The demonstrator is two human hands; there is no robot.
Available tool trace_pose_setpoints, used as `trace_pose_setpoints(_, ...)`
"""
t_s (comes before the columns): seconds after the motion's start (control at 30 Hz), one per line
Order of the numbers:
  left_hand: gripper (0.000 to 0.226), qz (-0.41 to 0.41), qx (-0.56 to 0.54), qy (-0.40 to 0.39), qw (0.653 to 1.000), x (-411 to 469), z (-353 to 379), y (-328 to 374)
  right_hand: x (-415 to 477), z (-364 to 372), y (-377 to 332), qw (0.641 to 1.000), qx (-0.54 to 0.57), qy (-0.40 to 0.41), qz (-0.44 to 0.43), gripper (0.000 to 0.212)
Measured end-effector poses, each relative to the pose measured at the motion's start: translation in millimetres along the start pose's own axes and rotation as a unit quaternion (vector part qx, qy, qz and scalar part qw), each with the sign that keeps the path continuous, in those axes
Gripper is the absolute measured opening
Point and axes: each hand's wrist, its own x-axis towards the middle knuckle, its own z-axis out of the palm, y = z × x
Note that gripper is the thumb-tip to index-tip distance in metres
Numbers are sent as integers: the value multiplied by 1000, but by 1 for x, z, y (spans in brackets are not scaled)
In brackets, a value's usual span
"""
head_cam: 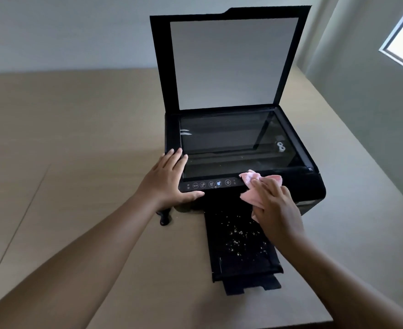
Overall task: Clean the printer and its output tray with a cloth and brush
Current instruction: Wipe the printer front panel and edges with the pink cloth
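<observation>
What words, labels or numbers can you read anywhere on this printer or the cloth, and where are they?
"Wi-Fi": leftmost round button on the control panel of the printer.
Other panel buttons: icons only, too small to read.
Marking on the pink cloth: blurred, unreadable.

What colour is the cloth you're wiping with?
Light pink. The cloth shows best in the head view, under the right hand at the printer's front edge.

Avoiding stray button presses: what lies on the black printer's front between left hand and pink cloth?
Head view: the black control strip of round buttons lies between the left hand and the crumpled pink cloth under the right hand.
</observation>
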Motion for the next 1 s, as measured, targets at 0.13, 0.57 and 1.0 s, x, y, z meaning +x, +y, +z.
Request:
trace_pose_setpoints(0.13,122,-18,23,5,1000,-2,2,9,1,2,9,996,-2,0,-87,68)
trace_pose_setpoints(0.57,122,-56,34,47,997,0,12,24,7,-11,29,997,33,37,-55,64)
trace_pose_setpoints(1.0,122,-43,3,82,996,1,18,21,14,-18,78,998,1,52,-29,55)
